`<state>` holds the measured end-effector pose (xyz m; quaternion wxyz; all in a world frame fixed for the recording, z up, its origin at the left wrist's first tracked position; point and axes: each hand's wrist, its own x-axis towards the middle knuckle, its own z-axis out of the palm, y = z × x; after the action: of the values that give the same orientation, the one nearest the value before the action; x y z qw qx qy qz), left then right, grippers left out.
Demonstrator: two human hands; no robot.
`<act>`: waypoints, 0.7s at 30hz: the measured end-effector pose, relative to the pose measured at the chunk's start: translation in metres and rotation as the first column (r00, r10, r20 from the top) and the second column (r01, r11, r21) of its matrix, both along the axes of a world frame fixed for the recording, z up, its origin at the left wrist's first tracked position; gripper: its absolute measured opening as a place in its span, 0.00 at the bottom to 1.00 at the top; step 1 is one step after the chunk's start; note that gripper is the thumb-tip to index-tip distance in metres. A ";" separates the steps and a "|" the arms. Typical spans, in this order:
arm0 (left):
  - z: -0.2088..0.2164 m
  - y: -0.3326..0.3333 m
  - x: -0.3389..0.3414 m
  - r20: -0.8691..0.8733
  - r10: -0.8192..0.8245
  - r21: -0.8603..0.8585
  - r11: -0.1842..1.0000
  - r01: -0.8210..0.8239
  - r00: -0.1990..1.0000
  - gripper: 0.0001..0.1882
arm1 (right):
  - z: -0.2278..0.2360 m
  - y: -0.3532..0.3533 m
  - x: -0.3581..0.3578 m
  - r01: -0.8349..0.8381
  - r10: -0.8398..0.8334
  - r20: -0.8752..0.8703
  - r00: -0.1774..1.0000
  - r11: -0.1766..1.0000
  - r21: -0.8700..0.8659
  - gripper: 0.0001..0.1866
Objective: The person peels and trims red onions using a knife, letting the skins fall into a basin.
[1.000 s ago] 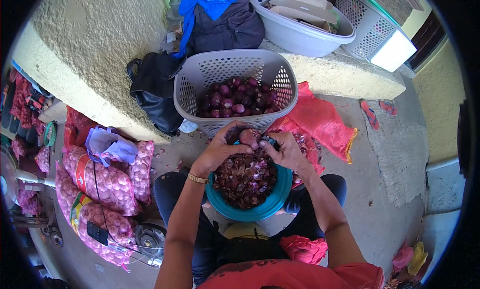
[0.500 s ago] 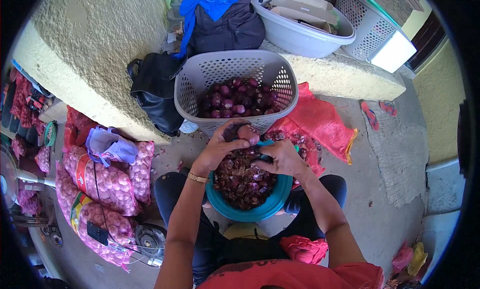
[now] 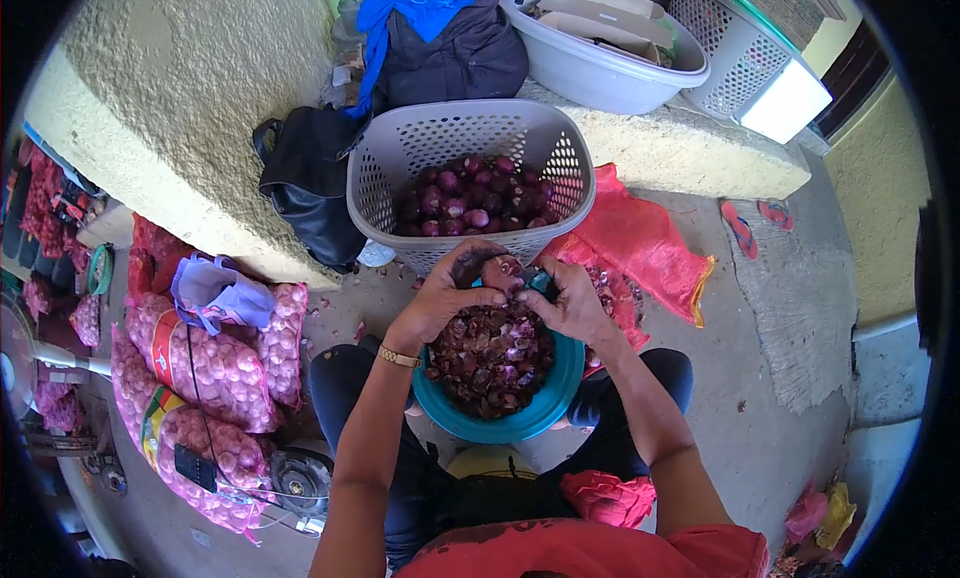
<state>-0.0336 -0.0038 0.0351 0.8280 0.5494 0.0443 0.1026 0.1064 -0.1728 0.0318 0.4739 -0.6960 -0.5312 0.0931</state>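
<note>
Two hands meet over a teal bowl [image 3: 545, 418] of purple skins: the left hand [image 3: 455, 288] and right hand [image 3: 565, 300] are both pinched on one small red onion [image 3: 503, 274]. At twelve o'clock sits a grey basket [image 3: 400, 158] of onions. Slick skin could let the onion slip down into the peelings.

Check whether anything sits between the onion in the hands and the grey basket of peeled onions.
Nothing visible blocks it. Both hands, left hand and right hand, hold the onion over the teal bowl of skins, right against the near wall of the grey basket; only that low rim lies between.
</note>
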 end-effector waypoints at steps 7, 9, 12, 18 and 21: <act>0.003 -0.001 0.002 0.030 0.011 0.075 0.997 -0.013 1.000 0.29 | 0.001 -0.002 0.001 -0.023 0.024 0.020 1.000 0.999 -0.038 0.17; 0.004 0.000 0.000 0.033 0.002 0.061 0.998 -0.004 0.999 0.29 | 0.003 -0.002 0.001 -0.047 0.047 0.000 0.999 0.997 -0.055 0.16; 0.004 0.000 -0.001 -0.002 -0.010 0.038 0.999 0.010 1.000 0.28 | 0.003 -0.001 0.000 -0.063 0.063 -0.016 0.998 0.997 -0.043 0.15; 0.006 0.000 -0.001 0.009 -0.020 0.045 0.999 0.020 1.000 0.28 | 0.005 0.000 -0.002 -0.138 0.137 -0.110 0.984 0.990 0.003 0.15; 0.006 0.000 -0.001 0.034 -0.010 0.079 0.997 0.007 0.999 0.28 | 0.002 0.001 -0.002 -0.164 0.164 -0.143 0.976 0.986 0.013 0.16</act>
<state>-0.0344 -0.0039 0.0407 0.8067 0.5801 0.0239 0.1101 0.1041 -0.1722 0.0341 0.5020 -0.6410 -0.5515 0.1818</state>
